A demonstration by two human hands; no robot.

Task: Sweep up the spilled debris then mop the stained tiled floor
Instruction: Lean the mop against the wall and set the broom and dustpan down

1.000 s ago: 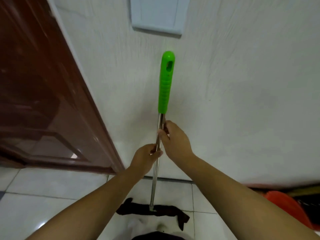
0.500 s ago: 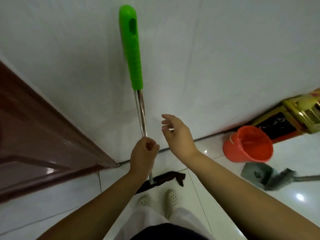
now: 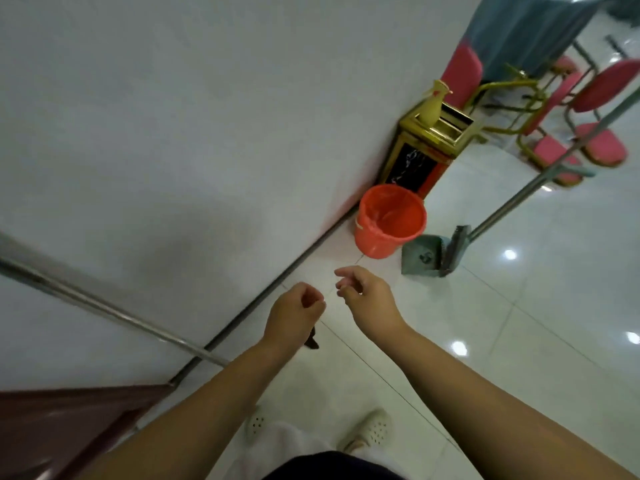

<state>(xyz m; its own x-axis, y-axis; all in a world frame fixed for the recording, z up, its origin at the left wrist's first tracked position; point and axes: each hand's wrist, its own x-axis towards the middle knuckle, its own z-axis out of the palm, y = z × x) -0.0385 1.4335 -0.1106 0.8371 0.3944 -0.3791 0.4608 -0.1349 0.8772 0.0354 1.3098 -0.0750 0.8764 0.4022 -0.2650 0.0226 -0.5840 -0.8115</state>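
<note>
The mop's metal pole [image 3: 104, 308] leans against the white wall on the left, apart from both hands. A dark corner of its cloth head [image 3: 312, 342] shows on the floor just below my left wrist. My left hand [image 3: 294, 313] hovers over the tiles with its fingers curled in and nothing in them. My right hand [image 3: 363, 289] is beside it, fingers loosely apart and empty. A grey dustpan [image 3: 424, 254] with a long metal handle [image 3: 540, 180] stands on the tiled floor [image 3: 519, 341] to the right of my hands.
An orange bucket [image 3: 389, 220] sits against the wall next to the dustpan. Behind it stands a gold bin [image 3: 424, 150], then red chairs [image 3: 595, 133] with gold frames. A brown door [image 3: 59, 427] is at lower left. My white shoes [image 3: 367, 431] are below.
Both hands have let go of the mop pole, which now leans on the wall at left. My view has swung right toward the bucket and dustpan.
</note>
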